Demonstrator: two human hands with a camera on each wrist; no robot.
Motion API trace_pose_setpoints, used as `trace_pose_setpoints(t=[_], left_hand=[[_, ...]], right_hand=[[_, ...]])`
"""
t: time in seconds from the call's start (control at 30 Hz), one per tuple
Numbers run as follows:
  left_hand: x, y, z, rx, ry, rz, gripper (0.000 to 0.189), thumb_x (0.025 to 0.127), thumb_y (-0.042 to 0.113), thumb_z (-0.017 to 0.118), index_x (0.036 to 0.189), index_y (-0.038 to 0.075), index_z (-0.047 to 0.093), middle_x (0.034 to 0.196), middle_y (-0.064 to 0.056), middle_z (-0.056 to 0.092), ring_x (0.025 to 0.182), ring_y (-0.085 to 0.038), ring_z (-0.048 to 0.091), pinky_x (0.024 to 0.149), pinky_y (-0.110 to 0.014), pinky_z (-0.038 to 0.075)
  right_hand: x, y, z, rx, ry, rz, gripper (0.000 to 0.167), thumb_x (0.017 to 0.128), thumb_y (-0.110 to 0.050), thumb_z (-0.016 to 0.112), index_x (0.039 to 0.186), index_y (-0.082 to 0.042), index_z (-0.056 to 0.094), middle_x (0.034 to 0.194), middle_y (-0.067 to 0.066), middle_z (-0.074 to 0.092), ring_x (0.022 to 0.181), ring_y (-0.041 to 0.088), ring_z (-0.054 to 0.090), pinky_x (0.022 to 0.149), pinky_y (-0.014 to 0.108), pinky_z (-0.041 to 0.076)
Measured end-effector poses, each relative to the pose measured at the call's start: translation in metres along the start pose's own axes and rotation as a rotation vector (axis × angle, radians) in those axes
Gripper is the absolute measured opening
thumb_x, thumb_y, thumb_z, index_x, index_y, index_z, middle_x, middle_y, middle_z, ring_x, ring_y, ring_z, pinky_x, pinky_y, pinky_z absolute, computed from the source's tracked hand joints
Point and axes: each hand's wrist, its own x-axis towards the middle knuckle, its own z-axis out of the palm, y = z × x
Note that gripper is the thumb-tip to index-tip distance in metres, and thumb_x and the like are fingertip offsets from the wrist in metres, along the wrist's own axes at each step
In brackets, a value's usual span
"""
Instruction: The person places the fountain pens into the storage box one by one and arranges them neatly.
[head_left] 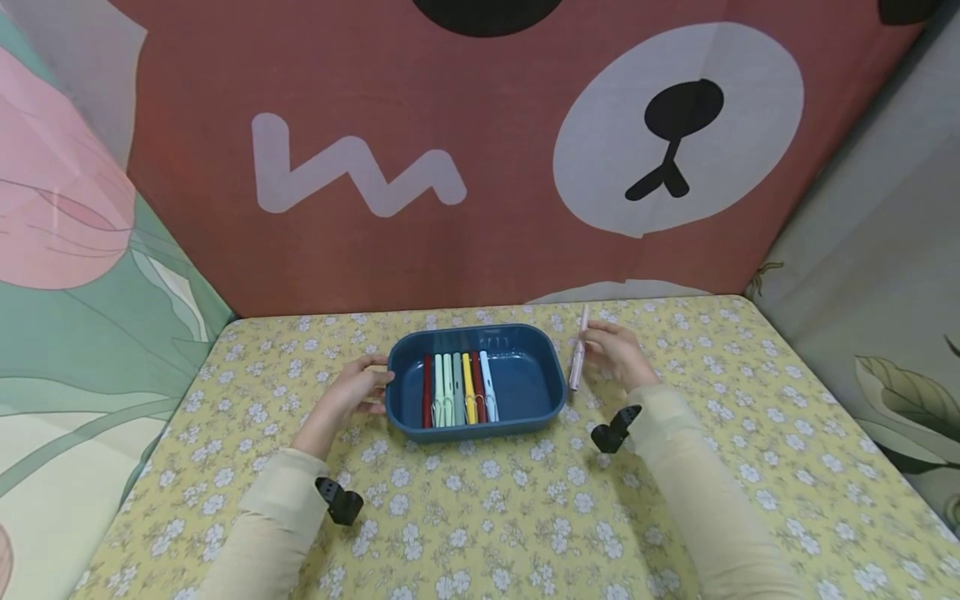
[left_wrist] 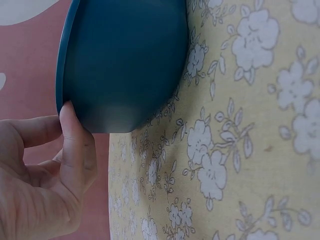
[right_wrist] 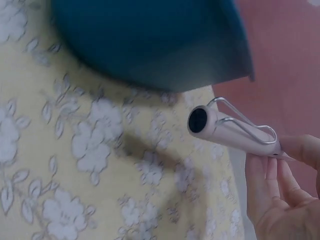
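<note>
A dark blue tray (head_left: pixel 528 385) with rounded corners sits on the table. Side by side across its left and middle lie several pens: dark red, pale green, grey-green, a yellow pen (head_left: pixel 468 383), another dark red and a light blue pen (head_left: pixel 488 383). My left hand (head_left: pixel 356 387) pinches the tray's left rim (left_wrist: pixel 64 60) between thumb and fingers. Just beyond the right end, my right hand (head_left: pixel 613 350) holds a pale pink pen (right_wrist: pixel 240 136) between thumb and fingertips, above the tabletop. Its wire clip and black-tipped end point towards the wrist camera.
A yellow cloth with white flowers (head_left: pixel 450 517) covers the table. Behind stands a reddish-brown backdrop (head_left: pixel 510 250) with a cartoon face, and printed fabric hangs at both sides. Each wrist carries a small black camera, such as the right one (head_left: pixel 615 429).
</note>
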Motion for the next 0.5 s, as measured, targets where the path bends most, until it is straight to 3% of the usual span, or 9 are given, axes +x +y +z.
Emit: trace_pose_setpoints(t=[0.2,0.5], left_hand=[[0.000,0.000,0.000,0.000,0.002,-0.009,0.049,0.100,0.017,0.048,0.145,0.005,0.033,0.104,-0.008,0.057,0.072,-0.008,0.057,0.060,-0.024,0.055],[-0.001,0.001,0.000,-0.006,0.002,-0.009,0.049,0.100,0.018,0.048,0.145,0.005,0.033,0.104,-0.008,0.057,0.071,-0.008,0.057,0.059,-0.024,0.055]], right_hand=[[-0.004,-0.012,0.005,0.052,0.008,-0.006,0.056,0.097,-0.010,0.053,0.146,0.001,0.031,0.092,-0.006,0.056,0.077,-0.001,0.060,0.073,0.013,0.052],[-0.007,-0.023,0.012,0.037,-0.018,-0.022,0.051,0.097,-0.012,0.054,0.143,-0.002,0.037,0.089,-0.011,0.056,0.076,-0.002,0.058,0.070,0.011,0.050]])
